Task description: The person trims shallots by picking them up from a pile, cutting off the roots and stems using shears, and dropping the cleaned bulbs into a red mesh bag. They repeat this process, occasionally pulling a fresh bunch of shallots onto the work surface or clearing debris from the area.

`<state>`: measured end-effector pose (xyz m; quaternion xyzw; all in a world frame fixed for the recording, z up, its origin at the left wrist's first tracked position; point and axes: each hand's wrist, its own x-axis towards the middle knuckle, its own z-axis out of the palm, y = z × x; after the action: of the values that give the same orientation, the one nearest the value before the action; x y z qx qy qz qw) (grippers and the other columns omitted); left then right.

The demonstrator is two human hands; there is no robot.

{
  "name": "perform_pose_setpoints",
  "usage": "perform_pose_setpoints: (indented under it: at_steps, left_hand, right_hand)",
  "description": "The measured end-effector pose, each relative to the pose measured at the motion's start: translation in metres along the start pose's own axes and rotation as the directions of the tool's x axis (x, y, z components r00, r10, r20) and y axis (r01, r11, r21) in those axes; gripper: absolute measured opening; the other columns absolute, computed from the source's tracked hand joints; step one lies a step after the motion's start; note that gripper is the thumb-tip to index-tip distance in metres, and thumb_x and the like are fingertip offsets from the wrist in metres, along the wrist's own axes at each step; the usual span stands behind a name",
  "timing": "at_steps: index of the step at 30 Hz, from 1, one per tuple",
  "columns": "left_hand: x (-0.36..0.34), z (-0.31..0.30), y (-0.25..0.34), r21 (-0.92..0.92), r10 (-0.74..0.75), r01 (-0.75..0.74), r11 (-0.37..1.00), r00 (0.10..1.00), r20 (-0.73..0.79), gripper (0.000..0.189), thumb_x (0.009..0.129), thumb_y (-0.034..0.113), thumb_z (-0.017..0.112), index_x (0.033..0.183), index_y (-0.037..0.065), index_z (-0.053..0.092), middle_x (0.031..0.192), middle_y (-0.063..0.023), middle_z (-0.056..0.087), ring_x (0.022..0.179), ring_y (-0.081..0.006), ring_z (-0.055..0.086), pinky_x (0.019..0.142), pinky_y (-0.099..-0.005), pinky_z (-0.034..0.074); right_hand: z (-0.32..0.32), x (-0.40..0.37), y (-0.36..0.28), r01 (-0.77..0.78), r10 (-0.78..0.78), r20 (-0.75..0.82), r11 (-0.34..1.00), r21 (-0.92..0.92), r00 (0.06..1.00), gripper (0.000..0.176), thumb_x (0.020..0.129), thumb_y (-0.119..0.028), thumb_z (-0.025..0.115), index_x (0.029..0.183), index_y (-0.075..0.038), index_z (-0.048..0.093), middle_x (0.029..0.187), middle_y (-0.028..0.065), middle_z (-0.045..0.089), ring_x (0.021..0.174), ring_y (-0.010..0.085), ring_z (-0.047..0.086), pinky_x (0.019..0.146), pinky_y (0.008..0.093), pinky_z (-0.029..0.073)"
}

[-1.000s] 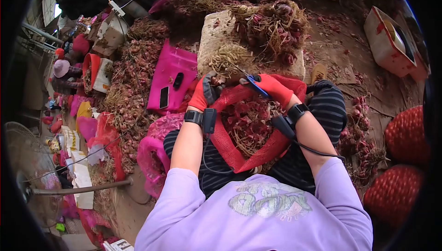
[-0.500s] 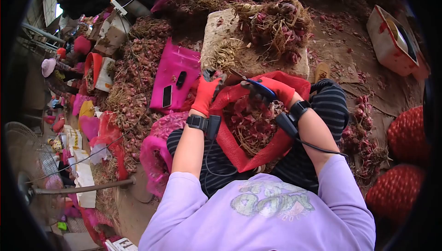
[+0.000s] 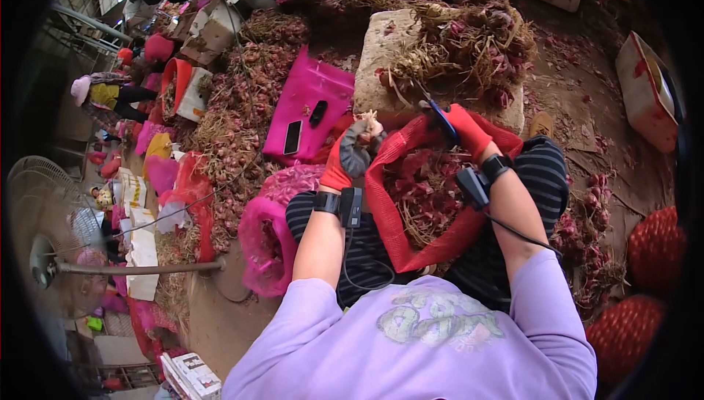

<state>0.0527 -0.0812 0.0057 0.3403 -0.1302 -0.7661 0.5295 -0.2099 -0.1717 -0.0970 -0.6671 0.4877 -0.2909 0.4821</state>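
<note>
The left hand [image 3: 352,154] was closed around 1 small shallot [image 3: 369,119], held up by the rim of the red net bag [image 3: 389,209] on the lap. The right hand [image 3: 469,132] gripped blue scissors [image 3: 442,118] close by. The shallot looked light and firm, with dry, slippery skin, so holding its round middle seemed best.

Sack [image 3: 411,242] on lap [image 3: 363,253], block [image 3: 375,63] behind it
</note>
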Motion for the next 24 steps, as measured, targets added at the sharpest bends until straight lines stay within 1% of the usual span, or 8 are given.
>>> perform_pose_setpoints:
  at_steps: [4,7,10,12,15,18,19,24]
  left_hand:
    - [-0.023,0.019,0.007,0.224,0.242,-0.331,0.917,0.906,0.348,0.015,0.09,0.014,0.055,0.101,0.003,0.054,0.102,-0.0065,0.057,0.094,-0.0143,0.054,0.08,-0.0268,0.046]
    - [-0.022,0.027,-0.008,0.597,0.532,-0.624,0.504,0.769,0.354,0.013,0.087,0.006,0.054,0.1,0.003,0.056,0.093,-0.0036,0.06,0.084,-0.0109,0.056,0.075,-0.0273,0.047]
    - [-0.015,0.049,-0.029,0.282,0.471,-0.537,0.795,0.84,0.27,0.011,0.088,0.009,0.053,0.096,0.004,0.059,0.087,-0.0006,0.059,0.079,-0.0098,0.054,0.067,-0.027,0.046]
    - [-0.009,0.057,-0.06,0.007,0.415,-0.482,0.876,0.76,0.501,0.02,0.092,0.015,0.047,0.105,0.002,0.056,0.095,-0.0029,0.059,0.084,-0.0103,0.054,0.072,-0.0262,0.045]
    - [-0.002,0.062,-0.101,0.174,0.397,-0.547,0.819,0.758,0.517,0.03,0.094,0.017,0.043,0.117,0.0,0.052,0.104,-0.0058,0.059,0.092,-0.0124,0.055,0.079,-0.0266,0.045]
    - [0.007,0.051,-0.14,0.502,0.452,-0.423,0.754,0.889,0.07,0.032,0.084,0.008,0.056,0.115,0.0,0.052,0.098,-0.0093,0.059,0.089,-0.0219,0.057,0.082,-0.0329,0.045]
    - [-0.001,0.05,-0.138,0.661,0.545,-0.43,0.615,0.837,0.037,0.033,0.082,0.007,0.058,0.114,0.0,0.052,0.097,-0.0104,0.058,0.089,-0.0237,0.057,0.082,-0.0332,0.045]
    - [-0.025,0.061,-0.113,0.927,0.785,-0.367,0.075,0.596,0.172,0.034,0.076,0.007,0.064,0.108,0.001,0.056,0.097,-0.0146,0.056,0.084,-0.0275,0.057,0.079,-0.0337,0.046]
  right_hand:
    - [-0.026,-0.068,-0.11,-0.053,0.009,-0.094,0.879,-0.475,0.996,0.064,0.071,-0.069,0.049,0.087,-0.009,0.067,0.084,0.0164,0.065,0.082,0.0317,0.062,0.071,0.0395,0.047]
    - [-0.053,-0.1,-0.128,-0.152,0.106,-0.117,0.845,-0.512,0.987,0.044,0.073,-0.037,0.063,0.114,-0.022,0.06,0.1,0.0149,0.063,0.093,0.0321,0.06,0.078,0.0391,0.047]
    - [-0.071,-0.113,-0.086,-0.087,-0.071,-0.225,0.779,-0.621,0.972,0.043,0.078,-0.042,0.061,0.105,-0.009,0.062,0.09,0.0136,0.065,0.083,0.0302,0.062,0.072,0.0366,0.048]
    - [-0.076,-0.112,-0.077,-0.185,0.183,0.036,0.982,0.044,0.982,0.037,0.085,-0.036,0.057,0.11,-0.009,0.059,0.09,0.006,0.063,0.078,0.0199,0.061,0.068,0.0297,0.048]
    - [-0.037,-0.138,-0.115,-0.162,0.124,0.105,0.704,0.692,0.987,0.031,0.092,-0.027,0.052,0.116,-0.009,0.055,0.09,-0.0018,0.059,0.074,0.0085,0.056,0.066,0.0224,0.047]
    - [-0.024,-0.133,-0.04,-0.072,0.041,0.059,0.619,0.782,0.997,0.028,0.092,-0.018,0.048,0.117,-0.004,0.05,0.094,-0.0008,0.056,0.074,0.0088,0.055,0.066,0.0238,0.048]
    - [-0.016,-0.13,-0.058,0.293,-0.308,-0.002,0.903,0.313,0.951,0.025,0.091,-0.013,0.048,0.114,-0.004,0.05,0.091,-0.0002,0.055,0.073,0.0108,0.055,0.064,0.0253,0.048]
    - [-0.007,-0.133,-0.078,0.038,-0.077,0.037,0.79,0.611,0.996,0.021,0.09,-0.015,0.049,0.107,-0.003,0.051,0.092,0.0014,0.056,0.076,0.0134,0.057,0.064,0.028,0.049]
